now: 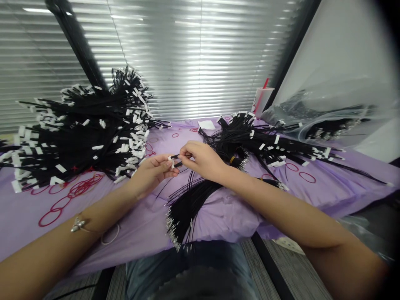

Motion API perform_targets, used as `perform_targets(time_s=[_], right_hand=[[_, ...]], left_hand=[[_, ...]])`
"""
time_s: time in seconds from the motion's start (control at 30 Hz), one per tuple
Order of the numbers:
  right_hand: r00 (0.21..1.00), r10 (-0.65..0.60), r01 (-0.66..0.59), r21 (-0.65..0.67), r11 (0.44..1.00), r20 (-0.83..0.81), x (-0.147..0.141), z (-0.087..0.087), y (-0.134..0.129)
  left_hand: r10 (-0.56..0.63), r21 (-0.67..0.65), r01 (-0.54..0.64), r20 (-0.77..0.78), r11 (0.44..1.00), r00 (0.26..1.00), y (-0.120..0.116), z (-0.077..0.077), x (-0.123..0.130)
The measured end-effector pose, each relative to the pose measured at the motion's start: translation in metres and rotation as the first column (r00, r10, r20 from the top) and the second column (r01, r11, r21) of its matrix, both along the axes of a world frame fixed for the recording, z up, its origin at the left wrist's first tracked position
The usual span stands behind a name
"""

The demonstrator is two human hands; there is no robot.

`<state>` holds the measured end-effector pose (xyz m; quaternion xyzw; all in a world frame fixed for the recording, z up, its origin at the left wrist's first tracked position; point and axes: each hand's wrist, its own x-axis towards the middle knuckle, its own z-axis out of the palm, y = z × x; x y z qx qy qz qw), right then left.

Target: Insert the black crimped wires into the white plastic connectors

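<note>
Both hands meet over the middle of the purple-covered table. My left hand [156, 170] is closed, pinching a small white connector [171, 160] at its fingertips. My right hand [203, 160] is closed too, its thumb and finger on a thin black cable [184, 156] that meets the connector. Whether the cable's end is inside the connector I cannot tell. Below my right forearm lies a bundle of loose black cables [193, 198] with bare silvery tips, fanned toward the table's front edge.
A large heap of black cables with white connectors [90, 133] fills the left. More such cables [265, 139] lie on the right, beside a clear plastic bag [337, 112]. Red rubber bands [51, 216] are scattered on the purple cover [131, 237]. A cup [262, 100] with a red straw stands behind.
</note>
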<state>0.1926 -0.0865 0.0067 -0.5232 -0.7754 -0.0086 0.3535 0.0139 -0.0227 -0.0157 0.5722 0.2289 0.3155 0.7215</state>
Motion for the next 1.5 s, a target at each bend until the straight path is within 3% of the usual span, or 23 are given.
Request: perform_targets(time_s=[0.27, 0.47, 1.0, 1.17, 1.33, 1.43, 1.5], right_hand=[[0.995, -0.038, 0.042, -0.037, 0.998, 0.088, -0.003, 0.002, -0.006], [0.998, -0.069, 0.069, -0.113, 0.991, 0.007, -0.004, 0.002, -0.005], [0.985, -0.062, 0.040, -0.132, 0.990, -0.164, -0.007, -0.005, -0.002], [0.982, -0.043, 0.021, -0.120, 0.993, -0.184, -0.010, -0.012, -0.002], [0.997, 0.028, -0.031, -0.042, 0.999, -0.066, -0.008, -0.010, -0.001], [0.993, 0.020, -0.033, 0.112, 0.993, 0.116, -0.002, 0.005, -0.005], [0.971, 0.124, -0.152, 0.128, 0.980, 0.206, 0.003, 0.018, -0.012]], left_hand=[[0.008, 0.035, -0.008, 0.017, 0.999, 1.000, 0.000, 0.000, 0.001], [0.023, 0.046, -0.024, 0.018, 0.999, 1.000, -0.001, -0.002, 0.001], [0.021, 0.054, -0.021, -0.002, 0.998, 1.000, 0.001, -0.005, 0.001], [0.014, 0.149, -0.008, -0.037, 0.989, 0.999, 0.001, -0.004, -0.003], [0.022, 0.192, -0.011, -0.057, 0.981, 0.998, -0.001, 0.000, -0.002], [0.038, 0.128, -0.037, -0.008, 0.991, 0.999, 0.000, 0.002, 0.000], [0.076, 0.070, -0.078, 0.023, 0.994, 0.997, 0.003, 0.002, 0.001]])
